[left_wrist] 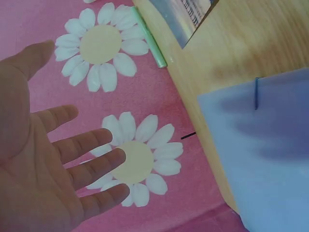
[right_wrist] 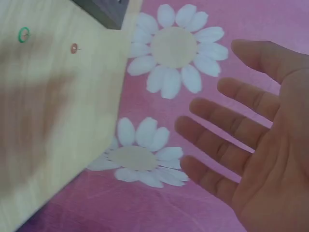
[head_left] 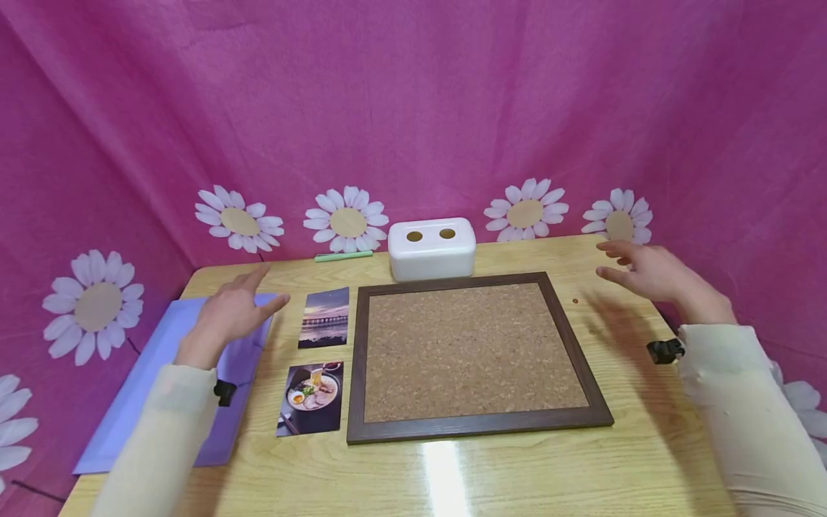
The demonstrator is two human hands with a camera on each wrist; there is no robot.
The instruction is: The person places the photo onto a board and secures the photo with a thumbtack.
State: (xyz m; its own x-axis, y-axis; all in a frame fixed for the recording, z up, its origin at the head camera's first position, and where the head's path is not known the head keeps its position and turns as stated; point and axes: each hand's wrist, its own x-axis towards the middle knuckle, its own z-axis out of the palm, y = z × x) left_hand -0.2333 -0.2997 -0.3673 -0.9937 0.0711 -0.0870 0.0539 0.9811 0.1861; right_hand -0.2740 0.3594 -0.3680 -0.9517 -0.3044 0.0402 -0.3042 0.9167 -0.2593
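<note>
My left hand [head_left: 227,314] hovers over a purple plastic folder [head_left: 148,373], fingers spread and holding nothing. To its right lie a photo of a pier at dusk [head_left: 324,318] and a photo of a ramen bowl [head_left: 310,399]. A cork board [head_left: 474,352] in a dark brown frame occupies the middle of the table. Beyond the board's right side my right hand [head_left: 668,281] is raised above the table, its fingers loosely extended and nothing in them. Near it on the wood is an orange thumbtack [right_wrist: 74,48]; a green thumbtack [right_wrist: 23,35] shows in the right wrist view.
A white box [head_left: 431,262] with two round holes on top stands behind the board. Left of it a light green pen [head_left: 343,256] lies along the table's back edge. A pink curtain [head_left: 362,108] with white daisies surrounds the table [head_left: 517,474].
</note>
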